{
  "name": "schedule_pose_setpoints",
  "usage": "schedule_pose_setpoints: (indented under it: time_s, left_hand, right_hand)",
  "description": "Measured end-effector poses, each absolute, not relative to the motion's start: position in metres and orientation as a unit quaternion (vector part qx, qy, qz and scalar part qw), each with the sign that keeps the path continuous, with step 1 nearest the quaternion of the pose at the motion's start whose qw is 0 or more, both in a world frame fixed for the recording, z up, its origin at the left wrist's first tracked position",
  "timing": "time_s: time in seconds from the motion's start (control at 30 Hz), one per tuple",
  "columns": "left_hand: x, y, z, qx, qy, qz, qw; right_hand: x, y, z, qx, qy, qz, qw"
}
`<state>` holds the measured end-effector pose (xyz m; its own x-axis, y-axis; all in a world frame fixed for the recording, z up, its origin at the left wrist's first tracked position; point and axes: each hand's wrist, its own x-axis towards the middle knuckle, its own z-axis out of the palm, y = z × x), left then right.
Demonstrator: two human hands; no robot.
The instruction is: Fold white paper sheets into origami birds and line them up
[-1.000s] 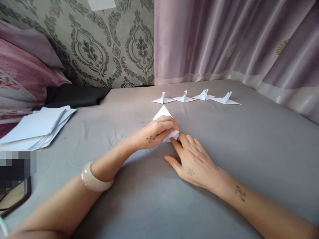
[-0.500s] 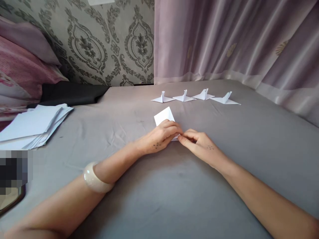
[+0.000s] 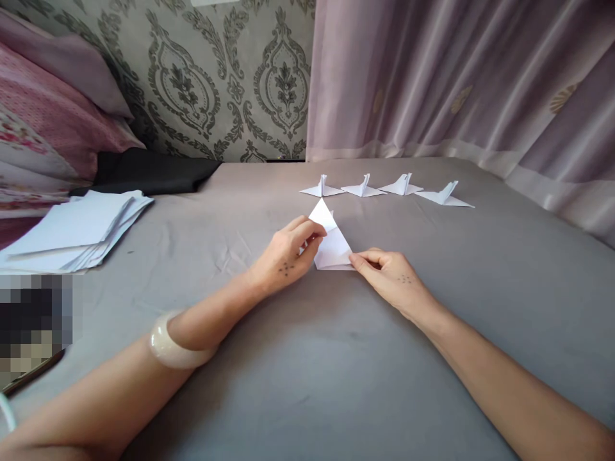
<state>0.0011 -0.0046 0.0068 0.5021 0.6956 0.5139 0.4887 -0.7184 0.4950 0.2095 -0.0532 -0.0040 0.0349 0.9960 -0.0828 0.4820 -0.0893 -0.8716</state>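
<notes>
A folded sheet of white paper [image 3: 335,248] lies between my hands on the grey cloth, its narrow tip pointing away from me. With thumb and fingers my right hand [image 3: 384,269] pinches the paper's lower right corner. My left hand [image 3: 293,253] is at the paper's left side, thumb and fingertips pinched on an upper flap near the middle. The paper's left edge is partly hidden behind those fingers. A pale bangle [image 3: 168,346] circles my left forearm.
Several folded white paper birds [image 3: 364,187] stand in a row behind the folded sheet. A stack of white paper [image 3: 77,224] lies at the left, in front of a black cloth [image 3: 158,169]. A purple curtain [image 3: 413,77] hangs at the back right.
My left hand has drawn back to the left, uncovering more of the paper, whose flap now stands up into a pointed shape. My right hand stays at the right corner. The view has shifted slightly.
</notes>
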Motion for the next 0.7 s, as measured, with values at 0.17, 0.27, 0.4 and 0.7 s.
schedule_pose_setpoints:
  time_s: [0.17,0.27,0.4,0.7]
  left_hand:
    - [-0.014,-0.015,0.002,0.876,0.353,0.279,0.175]
    - [-0.015,-0.019,-0.007,0.882,0.356,0.258,0.170]
    - [-0.012,-0.018,-0.014,0.887,0.356,0.250,0.153]
    - [-0.009,-0.015,-0.018,0.897,0.339,0.253,0.130]
  right_hand:
    - [0.205,-0.053,0.001,-0.654,-0.571,0.367,0.334]
    - [0.203,-0.053,0.003,-0.665,-0.561,0.364,0.333]
    - [0.205,-0.054,0.006,-0.660,-0.572,0.370,0.317]
    - [0.216,-0.049,-0.004,-0.623,-0.602,0.388,0.314]
